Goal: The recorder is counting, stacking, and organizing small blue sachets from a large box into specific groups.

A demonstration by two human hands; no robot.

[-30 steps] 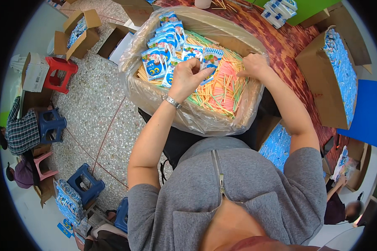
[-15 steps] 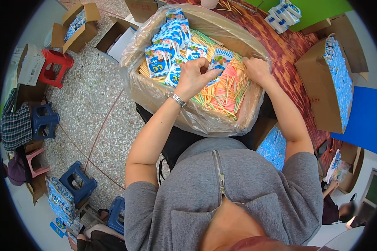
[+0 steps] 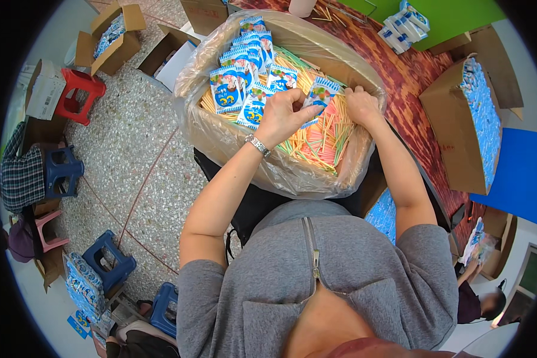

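At box (image 3: 319,52) right edge: right hand (image 3: 363,107), fingers' hold unclear
Mid-box: left hand (image 3: 285,116), thumb at packet (image 3: 323,90), grip unclear
Near edge: uncovered sticks (image 3: 314,148)

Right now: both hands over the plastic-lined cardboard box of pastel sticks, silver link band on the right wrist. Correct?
Wrong wrist: the head view shows the silver link band on the wrist of the left hand, not the right hand. Both hands are over the plastic-lined cardboard box of pastel sticks, as you say.
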